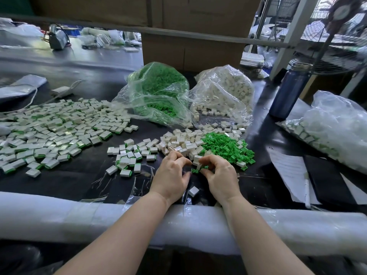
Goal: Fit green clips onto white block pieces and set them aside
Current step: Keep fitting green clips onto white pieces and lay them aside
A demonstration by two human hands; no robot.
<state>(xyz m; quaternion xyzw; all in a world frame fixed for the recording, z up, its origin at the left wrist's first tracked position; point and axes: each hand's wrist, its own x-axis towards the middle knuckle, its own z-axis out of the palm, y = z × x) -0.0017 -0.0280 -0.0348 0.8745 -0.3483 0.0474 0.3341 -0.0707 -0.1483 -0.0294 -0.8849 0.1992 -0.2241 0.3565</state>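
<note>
Both hands are working just in front of the loose green clip pile (228,147) on the dark worktop (69,181). The right hand (220,175) is pinching a white block piece (197,159) with green clips (195,170) beneath its fingers, its grip clamped on them. The left hand (171,175) is curling its fingers toward the same block; whether its grip is touching it, I cannot tell. Finished pieces (49,132) are lying well left of the clip pile. A lone white block (193,191) is sitting between the wrists.
</note>
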